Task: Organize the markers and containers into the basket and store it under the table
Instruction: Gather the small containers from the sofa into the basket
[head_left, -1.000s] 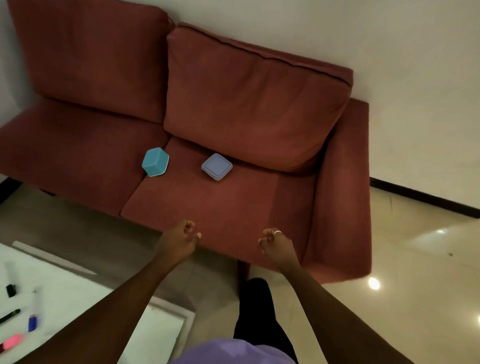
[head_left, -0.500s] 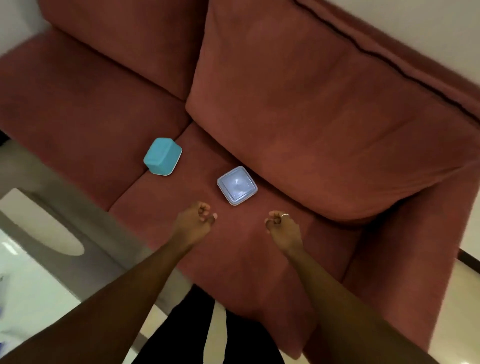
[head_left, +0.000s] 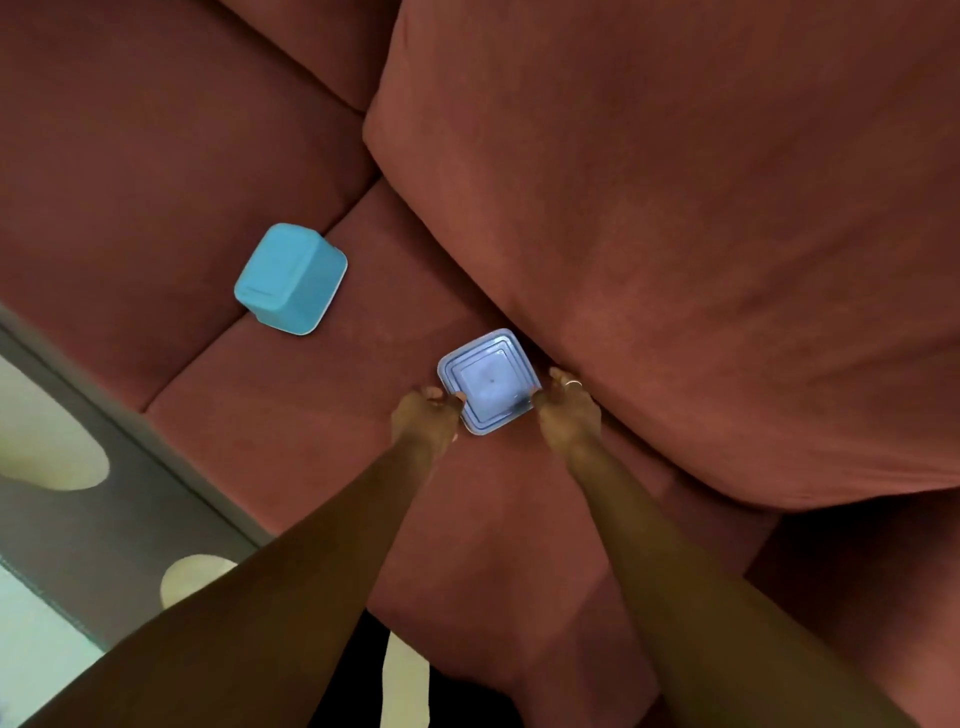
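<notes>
A person leans over a red sofa (head_left: 675, 218) as both hands close in on a pale blue square container (head_left: 487, 381) lying lid-up on the right seat cushion, tucked against the foot of the back cushion. The left hand (head_left: 423, 415) meets the container's near-left edge with fingers curled and a fingertip touching the rim; the right hand (head_left: 566, 410), a ring on one finger, presses at its right edge, fingers partly curled. Neither hand has it wrapped or lifted, and whether any fingers reach beneath it cannot be told from this angle. A second, turquoise container (head_left: 290, 278) rests upside down to the far left, well apart, straddling the seam between the two seat cushions. No basket, table or markers appear in view. Judged from here, the step in hand is picking up the near container: a clean lift would call for sliding the fingertips under opposite edges into the soft upholstery, squeezing evenly and raising it level so the lid stays seated, then freeing one hand to collect the turquoise container
</notes>
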